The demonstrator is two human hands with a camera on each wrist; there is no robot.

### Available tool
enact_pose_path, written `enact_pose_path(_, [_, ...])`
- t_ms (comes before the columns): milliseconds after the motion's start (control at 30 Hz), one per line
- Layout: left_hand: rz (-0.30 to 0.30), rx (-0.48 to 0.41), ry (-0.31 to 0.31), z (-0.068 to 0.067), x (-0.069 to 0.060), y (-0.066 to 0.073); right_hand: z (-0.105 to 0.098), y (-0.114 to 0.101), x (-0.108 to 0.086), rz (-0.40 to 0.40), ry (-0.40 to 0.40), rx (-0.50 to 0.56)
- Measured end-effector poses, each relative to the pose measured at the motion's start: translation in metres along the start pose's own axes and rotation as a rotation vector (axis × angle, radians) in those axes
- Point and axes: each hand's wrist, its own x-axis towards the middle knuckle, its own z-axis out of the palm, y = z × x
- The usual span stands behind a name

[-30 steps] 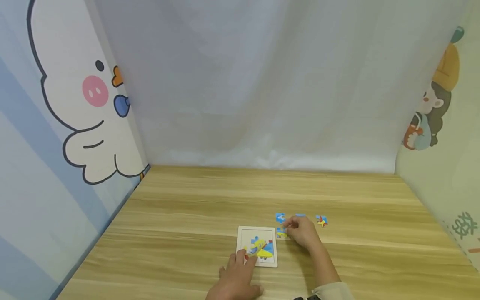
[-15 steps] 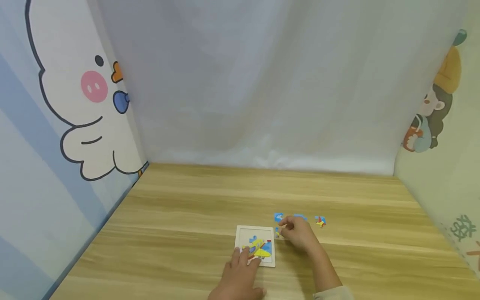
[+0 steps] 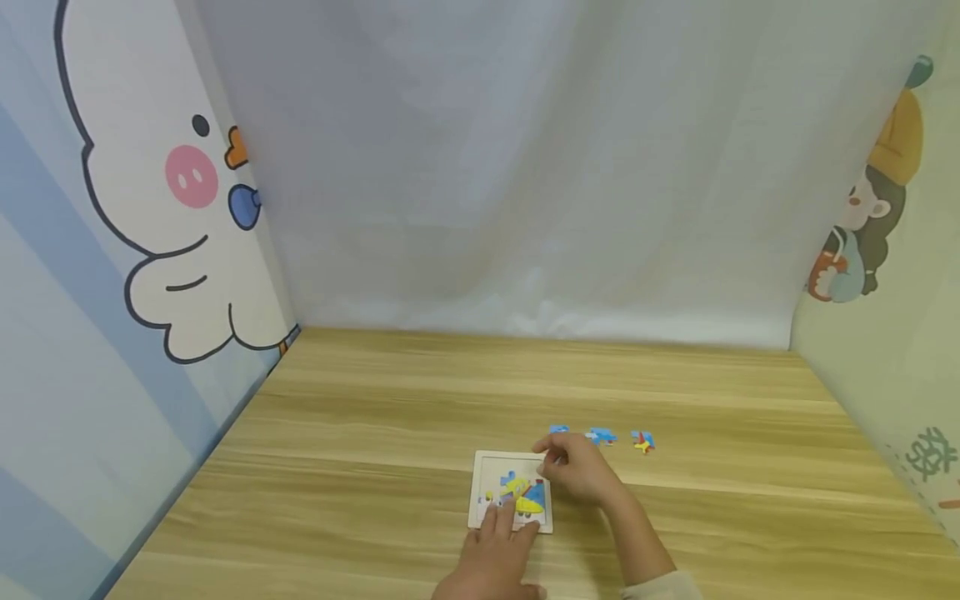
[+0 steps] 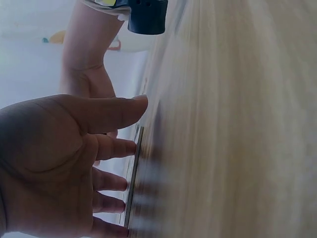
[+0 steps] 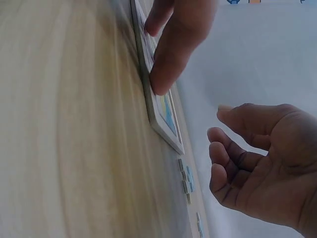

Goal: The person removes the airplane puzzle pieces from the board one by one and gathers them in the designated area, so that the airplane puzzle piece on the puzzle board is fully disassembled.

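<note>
A square wooden puzzle board (image 3: 473, 492) with a half-filled yellow aeroplane picture lies on the table. My left hand (image 3: 491, 558) rests its spread fingers on the front part of the board; in the left wrist view, its fingertips touch the board edge (image 4: 133, 183). Beside the board's back right corner hovers my right hand (image 3: 581, 473), thumb and fingers bent with a gap between them. I see nothing in that gap in the head or right wrist view. Loose puzzle pieces lie behind it: a blue one (image 3: 558, 429), a blue-and-white one (image 3: 601, 436) and a red-yellow-blue one (image 3: 642, 442).
The wooden table (image 3: 360, 417) extends behind and on both sides of the board. A grey curtain (image 3: 525, 167) hangs at its back edge. Printed cartoon walls (image 3: 135, 292) border the left and right.
My right hand has moved left toward the board, uncovering the blue-and-white piece; a piece near the board's right edge is out of sight. My left hand has shifted slightly right on the board.
</note>
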Motion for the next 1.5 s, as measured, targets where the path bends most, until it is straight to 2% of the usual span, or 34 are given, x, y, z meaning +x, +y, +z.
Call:
enact_pose_path(100, [0.001,0.002,-0.011,0.002,0.001,-0.002,0.005,0.000,0.002,-0.040,-0.043,0.006])
enact_pose_path(333, [0.004,0.028,-0.035,0.004,0.004,-0.006,0.015,-0.001,0.005,-0.044,-0.136,0.052])
enact_pose_path(633, [0.015,0.049,-0.030,0.004,0.005,-0.006,0.026,0.000,0.009,0.025,-0.187,0.061])
enact_pose_path(800, [0.004,0.004,-0.047,0.004,0.006,-0.008,0.028,-0.001,0.009,0.047,-0.215,0.066])
enact_pose_path(1300, [-0.001,-0.005,-0.050,0.002,0.007,-0.007,0.029,-0.006,0.007,0.074,-0.203,0.018])
enact_pose_path(1500, [0.001,0.008,-0.039,0.002,0.008,-0.006,0.029,-0.007,0.007,0.053,-0.199,0.006])
